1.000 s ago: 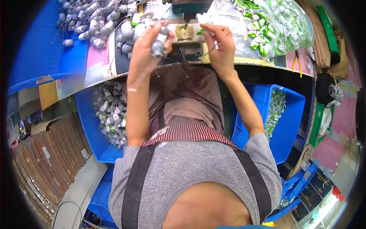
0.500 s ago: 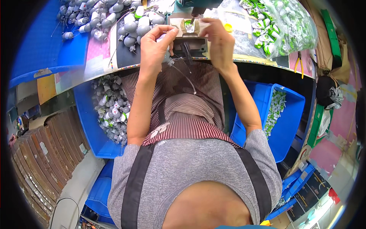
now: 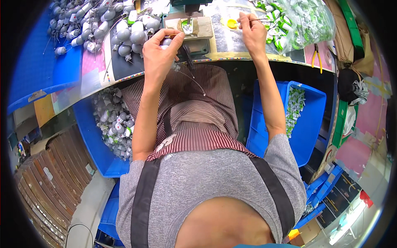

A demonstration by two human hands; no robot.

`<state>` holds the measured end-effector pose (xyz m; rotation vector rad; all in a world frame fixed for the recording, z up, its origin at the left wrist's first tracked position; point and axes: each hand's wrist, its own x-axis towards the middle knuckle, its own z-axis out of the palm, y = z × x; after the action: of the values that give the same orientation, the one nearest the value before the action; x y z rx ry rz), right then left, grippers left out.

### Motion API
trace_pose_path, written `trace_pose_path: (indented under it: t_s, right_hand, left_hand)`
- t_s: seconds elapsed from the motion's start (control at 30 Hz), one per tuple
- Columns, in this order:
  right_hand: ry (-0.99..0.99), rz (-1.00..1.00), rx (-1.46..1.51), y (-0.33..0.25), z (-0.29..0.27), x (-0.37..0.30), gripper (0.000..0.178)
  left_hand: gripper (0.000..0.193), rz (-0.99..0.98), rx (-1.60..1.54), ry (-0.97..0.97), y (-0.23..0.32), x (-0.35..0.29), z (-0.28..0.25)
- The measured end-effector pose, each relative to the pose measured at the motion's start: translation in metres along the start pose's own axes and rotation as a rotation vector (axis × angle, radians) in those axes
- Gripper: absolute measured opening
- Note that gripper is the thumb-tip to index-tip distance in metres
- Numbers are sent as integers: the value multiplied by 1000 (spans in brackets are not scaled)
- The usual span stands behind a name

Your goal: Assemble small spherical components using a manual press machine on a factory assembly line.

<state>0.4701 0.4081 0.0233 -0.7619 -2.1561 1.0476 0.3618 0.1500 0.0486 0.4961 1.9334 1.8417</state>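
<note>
Left grip [image 3: 159, 56] holds grey bulb [image 3: 166, 42], right grip [image 3: 253, 35] pinches thin rod [image 3: 260, 19] near yellow dish [image 3: 232, 24] on its left; best steady rod against wobble.

Bulbs [image 3: 137, 37] lie on the table [image 3: 229, 43] left of the machine [image 3: 191, 7], a bag [image 3: 315, 25] right; pliers [image 3: 316, 59] lie before the bag. Bins [image 3: 308, 132] flank the person's lap [image 3: 202, 113].
</note>
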Motion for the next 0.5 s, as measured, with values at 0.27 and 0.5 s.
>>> trace_pose_path:
  t_s: [0.27, 0.5]
  right_hand:
    - [-41, -27, 191, -12, 9, 4, 36]
    - [-311, 178, 700, -75, 48, -19, 31]
  left_hand:
    - [13, 500, 441, 39, 3, -14, 11]
    - [13, 713, 687, 55, -10, -28, 29]
